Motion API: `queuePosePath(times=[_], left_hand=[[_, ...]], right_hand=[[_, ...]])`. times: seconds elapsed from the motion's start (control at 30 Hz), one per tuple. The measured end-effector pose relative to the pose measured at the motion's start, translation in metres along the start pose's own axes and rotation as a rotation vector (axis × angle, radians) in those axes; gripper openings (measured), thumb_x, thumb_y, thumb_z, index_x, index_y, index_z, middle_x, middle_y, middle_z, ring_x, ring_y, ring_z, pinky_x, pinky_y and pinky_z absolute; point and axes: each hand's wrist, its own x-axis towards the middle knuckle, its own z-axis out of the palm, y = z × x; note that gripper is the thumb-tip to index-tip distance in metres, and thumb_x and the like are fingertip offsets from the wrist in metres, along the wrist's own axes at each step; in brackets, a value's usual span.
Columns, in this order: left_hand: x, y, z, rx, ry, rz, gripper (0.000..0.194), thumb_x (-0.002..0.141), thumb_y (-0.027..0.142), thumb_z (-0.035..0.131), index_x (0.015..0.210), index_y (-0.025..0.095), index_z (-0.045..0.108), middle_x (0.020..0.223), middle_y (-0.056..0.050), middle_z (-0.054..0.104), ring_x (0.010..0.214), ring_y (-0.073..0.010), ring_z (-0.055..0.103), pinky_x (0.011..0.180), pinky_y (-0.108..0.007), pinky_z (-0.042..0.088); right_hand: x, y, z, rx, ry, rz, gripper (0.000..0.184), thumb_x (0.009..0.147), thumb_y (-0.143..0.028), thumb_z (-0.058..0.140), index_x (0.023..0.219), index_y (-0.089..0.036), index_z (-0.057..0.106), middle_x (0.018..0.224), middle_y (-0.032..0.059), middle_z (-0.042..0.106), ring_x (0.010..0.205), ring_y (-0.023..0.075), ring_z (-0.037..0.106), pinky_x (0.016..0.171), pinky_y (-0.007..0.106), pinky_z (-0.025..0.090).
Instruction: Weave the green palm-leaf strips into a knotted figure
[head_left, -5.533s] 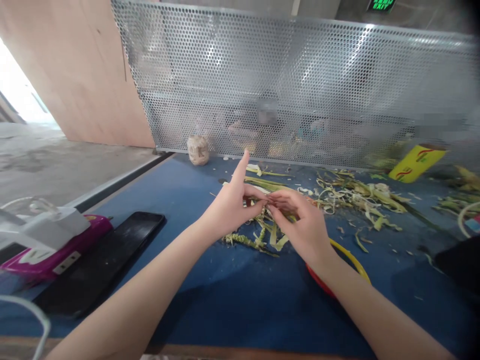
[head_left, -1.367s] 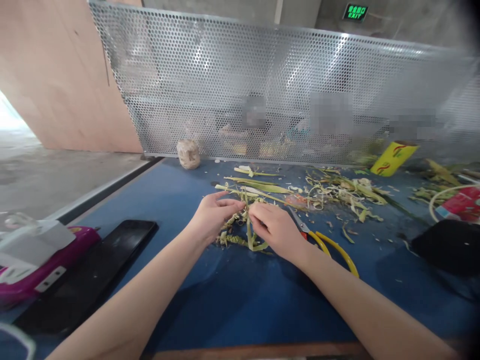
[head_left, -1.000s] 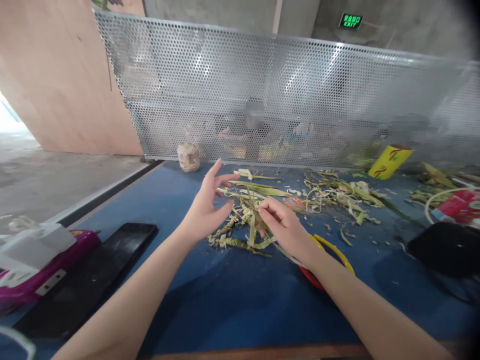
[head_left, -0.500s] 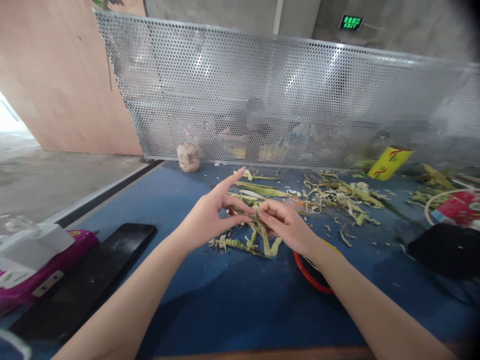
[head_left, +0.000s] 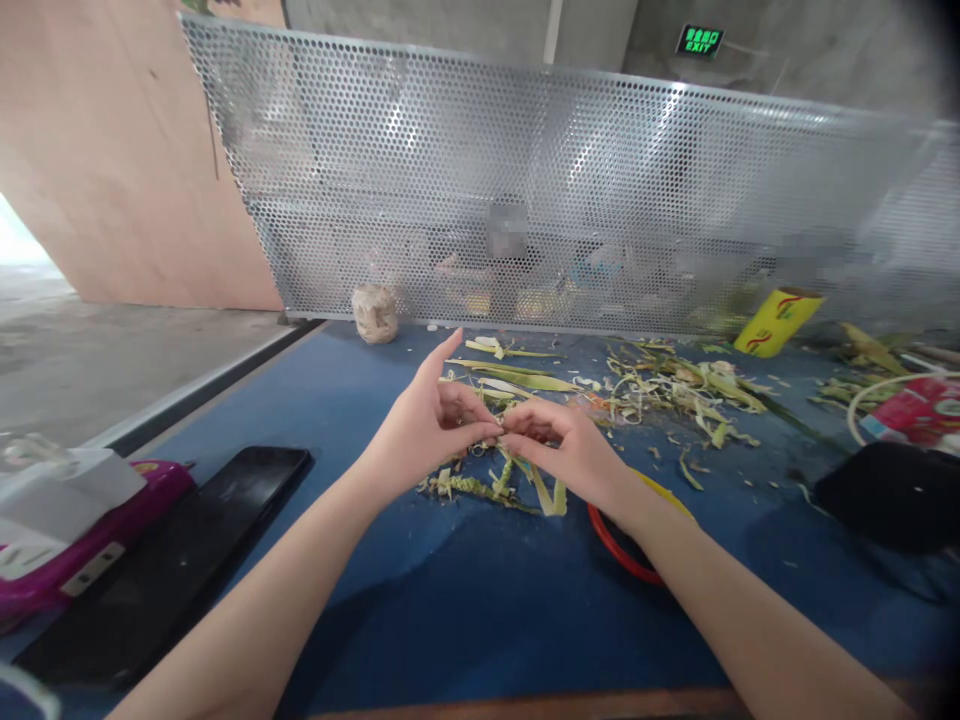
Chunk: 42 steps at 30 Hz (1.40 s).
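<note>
My left hand [head_left: 424, 420] and my right hand [head_left: 574, 448] meet fingertip to fingertip over the middle of the blue table [head_left: 450, 610]. The left thumb and fingers are pinched together, with the index finger raised. On the right, thumb and fingers close in a pinch as well. Whatever lies between the fingertips is too small and covered to name. Just below them rests a knobbly green plant stalk [head_left: 480, 488] with pale leaf strips [head_left: 551, 492]. Longer green leaf strips [head_left: 525, 378] lie behind the hands. Partly under my right forearm is a red-and-yellow round rim [head_left: 619, 545].
A black phone [head_left: 172, 550] and a purple power strip [head_left: 161, 495] lie at left. A wrapped beige lump [head_left: 375, 314] stands by the perforated metal screen [head_left: 450, 150]. Plant scraps [head_left: 690, 385], a yellow roll [head_left: 778, 322] and a black object [head_left: 874, 498] are on the right.
My fingertips have come closer together, and the greenish-brown plant piece seen between them before is now mostly hidden. The raised left index finger has shifted slightly left.
</note>
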Motion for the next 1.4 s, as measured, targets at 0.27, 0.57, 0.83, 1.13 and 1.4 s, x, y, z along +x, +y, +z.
queuePosePath(times=[0.27, 0.57, 0.83, 1.13, 1.4], left_hand=[[0.003, 0.001, 0.002, 0.042, 0.076, -0.062, 0.094, 0.067, 0.017, 0.066, 0.139, 0.019, 0.005, 0.063, 0.001, 0.06, 0.055, -0.012, 0.057, 0.05, -0.023, 0.046], [0.004, -0.003, -0.004, -0.061, 0.11, -0.055, 0.097, 0.066, 0.018, 0.068, 0.139, 0.018, 0.004, 0.062, 0.002, 0.059, 0.049, -0.0113, 0.056, 0.047, -0.025, 0.05], [0.007, 0.0, -0.003, -0.095, 0.173, -0.083, 0.086, 0.064, 0.017, 0.068, 0.135, 0.015, 0.018, 0.067, 0.001, 0.06, 0.046, -0.0102, 0.056, 0.046, -0.025, 0.051], [0.008, 0.0, 0.0, -0.094, 0.158, -0.135, 0.075, 0.067, 0.022, 0.066, 0.13, 0.016, 0.026, 0.071, 0.002, 0.059, 0.057, -0.0124, 0.06, 0.057, -0.029, 0.054], [0.004, -0.007, -0.001, 0.698, 0.164, 0.315, 0.067, 0.077, 0.025, 0.054, 0.135, 0.027, 0.02, 0.103, -0.006, 0.058, 0.097, -0.0229, 0.052, 0.085, -0.042, 0.043]], right_hand=[[-0.001, 0.001, 0.002, -0.109, 0.069, -0.036, 0.009, 0.074, -0.027, 0.056, 0.071, -0.018, 0.054, 0.063, -0.0021, 0.053, 0.051, 0.0076, 0.045, 0.048, 0.022, 0.038], [-0.002, 0.002, 0.002, -0.072, 0.08, 0.007, 0.01, 0.074, -0.028, 0.057, 0.072, -0.018, 0.054, 0.064, -0.0006, 0.056, 0.052, 0.0085, 0.046, 0.05, 0.024, 0.04], [-0.001, -0.001, 0.001, 0.04, 0.014, 0.116, 0.023, 0.071, -0.034, 0.062, 0.089, -0.019, 0.059, 0.078, 0.0028, 0.063, 0.07, 0.0135, 0.058, 0.064, 0.027, 0.047], [-0.003, -0.008, 0.002, 0.005, 0.018, 0.0, 0.015, 0.08, -0.029, 0.05, 0.072, -0.018, 0.056, 0.064, -0.0017, 0.056, 0.057, 0.0085, 0.05, 0.056, 0.022, 0.041], [-0.001, -0.002, 0.002, -0.077, 0.043, -0.02, 0.014, 0.078, -0.03, 0.051, 0.071, -0.018, 0.055, 0.064, -0.0014, 0.055, 0.057, 0.0092, 0.049, 0.055, 0.022, 0.04]])
